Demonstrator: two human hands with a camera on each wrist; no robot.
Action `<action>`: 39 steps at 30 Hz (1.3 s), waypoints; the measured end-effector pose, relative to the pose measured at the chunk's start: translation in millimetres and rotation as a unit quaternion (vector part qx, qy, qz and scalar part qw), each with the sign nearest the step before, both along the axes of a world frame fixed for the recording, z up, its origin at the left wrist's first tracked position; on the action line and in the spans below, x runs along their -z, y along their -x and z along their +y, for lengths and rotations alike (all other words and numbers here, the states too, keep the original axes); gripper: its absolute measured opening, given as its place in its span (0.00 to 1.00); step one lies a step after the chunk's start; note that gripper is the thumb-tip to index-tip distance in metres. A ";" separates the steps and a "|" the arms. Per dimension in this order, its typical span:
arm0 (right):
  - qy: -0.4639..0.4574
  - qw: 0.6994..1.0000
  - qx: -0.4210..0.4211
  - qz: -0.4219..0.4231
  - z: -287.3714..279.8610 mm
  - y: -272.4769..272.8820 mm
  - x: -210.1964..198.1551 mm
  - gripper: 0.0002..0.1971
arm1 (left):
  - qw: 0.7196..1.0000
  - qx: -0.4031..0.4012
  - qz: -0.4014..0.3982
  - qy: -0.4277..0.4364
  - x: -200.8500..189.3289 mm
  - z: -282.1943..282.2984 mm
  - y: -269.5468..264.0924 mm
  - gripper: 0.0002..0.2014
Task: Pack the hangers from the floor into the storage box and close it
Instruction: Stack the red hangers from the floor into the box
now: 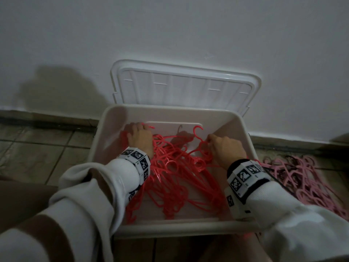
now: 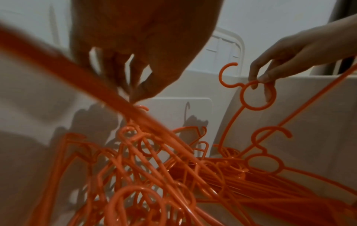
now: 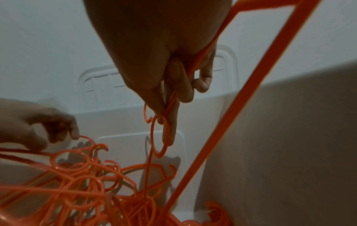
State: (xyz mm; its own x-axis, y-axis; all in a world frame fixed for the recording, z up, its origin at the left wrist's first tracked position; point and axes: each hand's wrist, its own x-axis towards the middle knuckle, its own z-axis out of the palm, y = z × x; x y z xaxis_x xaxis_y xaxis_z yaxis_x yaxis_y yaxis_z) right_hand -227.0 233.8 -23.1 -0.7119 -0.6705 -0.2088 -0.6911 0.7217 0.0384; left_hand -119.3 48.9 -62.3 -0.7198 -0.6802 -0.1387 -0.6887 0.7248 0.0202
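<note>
A white box [image 1: 105,133] sits open on a tiled floor [image 1: 47,146], its lid [image 1: 185,86] propped upright against the wall [image 1: 170,31] at 12 o'clock. Inside lies a tangled heap of red hangers [image 1: 175,178], hooks and loops interlocked.

Both hands are down in the box. The left hand [image 1: 140,138], at 10 o'clock of the heap, has its fingers curled down onto a hook; in the left wrist view the fingertips [image 2: 141,90] come together on a hanger, a pinch as far as the blur allows. The right hand [image 1: 225,148], at 2 o'clock, pinches the ring below one hanger's hook [image 2: 258,97], a finger through it, lifting that hanger clear of the rest.

A second pile, pink hangers [image 1: 302,178], lies on the floor at 3 o'clock, just beside the box, not yet packed.

Risks, as I judge them: pulling the held hanger may drag snagged neighbours up and over the rim. Hooks left standing proud could stop the lid from seating. The lid only leans on the wall; a knock to the box may drop it onto the wrists.

Room: the box walls close in on both hands; open space is upward, and rightward toward the pink pile.
</note>
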 end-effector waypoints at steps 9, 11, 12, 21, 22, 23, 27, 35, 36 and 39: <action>0.021 1.000 0.003 0.001 6.8 2.1 -11.4 0.14 | 0.962 0.180 -0.068 -0.195 14.1 52.9 26.0 0.23; 0.028 1.000 0.008 -0.003 9.9 2.5 -14.2 0.14 | 0.955 0.154 -0.127 -0.219 20.5 61.0 28.0 0.27; 0.028 1.000 0.011 -0.004 11.5 3.2 -15.5 0.14 | 0.948 0.151 -0.156 -0.233 21.2 64.7 28.2 0.27; 0.027 0.999 0.037 -0.023 20.0 9.1 -17.5 0.13 | 0.944 0.187 -0.181 -0.204 41.1 70.3 26.0 0.21; 0.027 0.999 0.038 -0.023 19.6 9.2 -17.2 0.13 | 0.945 0.186 -0.184 -0.194 41.3 69.3 25.6 0.21; 0.026 0.999 0.038 -0.022 19.3 9.1 -17.0 0.13 | 0.946 0.184 -0.182 -0.193 43.4 67.8 25.1 0.20; 0.023 0.999 0.017 -0.035 15.7 7.2 -16.1 0.12 | 0.953 0.177 -0.151 -0.195 46.3 61.0 23.4 0.14; 0.049 0.994 -0.060 -0.078 -4.4 -7.7 -14.4 0.10 | 0.953 0.189 -0.131 -0.200 44.5 54.8 19.0 0.16; 0.039 0.995 -0.061 -0.066 -7.0 -8.9 -13.3 0.11 | 0.953 0.188 -0.131 -0.199 44.2 54.8 18.9 0.17; 0.017 0.999 -0.029 -0.042 -8.6 -8.8 -12.9 0.19 | 0.952 0.187 -0.132 -0.203 43.3 53.8 17.9 0.17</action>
State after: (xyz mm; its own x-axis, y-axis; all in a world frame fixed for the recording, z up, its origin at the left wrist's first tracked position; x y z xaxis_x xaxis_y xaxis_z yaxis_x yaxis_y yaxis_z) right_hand -218.2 225.2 -10.2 -0.6524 -0.7182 -0.2420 -0.7318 0.6800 -0.0450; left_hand -137.2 102.7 -105.7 -0.8042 -0.2350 -0.5459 -0.4045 0.8894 0.2129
